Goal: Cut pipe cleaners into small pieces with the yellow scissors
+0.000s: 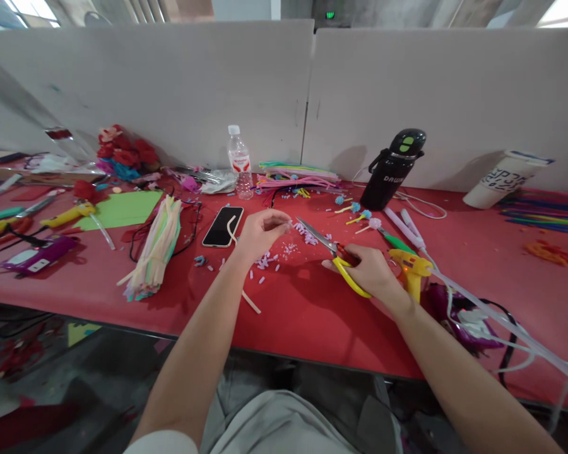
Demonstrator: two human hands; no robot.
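Observation:
My right hand (pixel 366 271) grips yellow-handled scissors (pixel 345 272), their blades pointing up and left toward my other hand. In a pinch, my left hand (pixel 262 234) holds a small pale lilac piece (pixel 287 225) at its fingertips, too small to name surely. Short lilac cut pieces (pixel 307 233) lie in a heap near the blade tips, and more are scattered below my left hand. A cream pipe cleaner (pixel 252 301) sticks out from under my left wrist. Small finished-looking blue and lilac pom-pom shapes on stems (pixel 370 224) rest beyond the scissors.
A phone (pixel 223 227) and a bundle of pale pipe cleaners (pixel 155 249) lie to the left. Behind stand a plastic bottle (pixel 239 165) and a black flask (pixel 392 173). A yellow glue gun (pixel 411 268) with its cord sits right of my right hand. A white cup (pixel 499 180) leans farther right.

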